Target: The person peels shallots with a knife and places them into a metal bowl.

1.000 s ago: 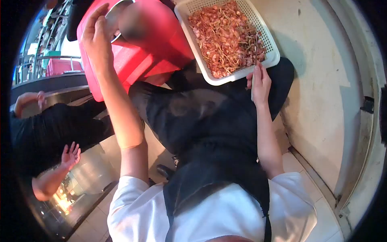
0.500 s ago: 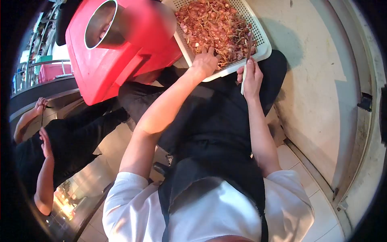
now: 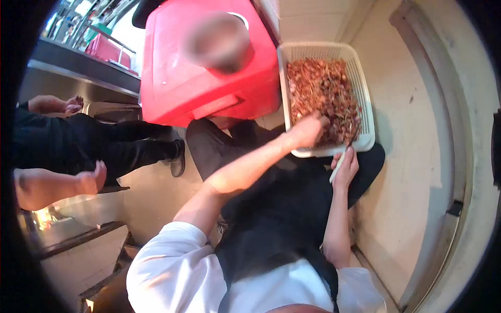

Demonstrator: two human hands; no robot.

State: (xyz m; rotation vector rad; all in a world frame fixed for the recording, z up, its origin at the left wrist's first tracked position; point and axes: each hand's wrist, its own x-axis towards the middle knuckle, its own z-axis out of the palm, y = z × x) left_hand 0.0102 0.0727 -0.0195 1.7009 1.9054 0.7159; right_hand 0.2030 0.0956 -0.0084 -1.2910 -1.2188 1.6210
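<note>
A white perforated basket rests by my knees, filled with small reddish shallots with dry roots. My left hand reaches over the basket's near left corner, fingers curled down among the shallots; its fingertips are hidden, and what they grip cannot be made out. At the near right corner, my right hand is closed around the pale handle of a knife, whose dark blade points up over the basket's edge.
A red plastic box stands left of the basket, with a partly blurred metal container on top. Another person in dark clothes is at the far left. A wall runs along the right.
My left hand was raised near the metal container, then came down to the basket, where it has shifted toward the knife. The view has swung, so box and basket appear lower and farther right.
</note>
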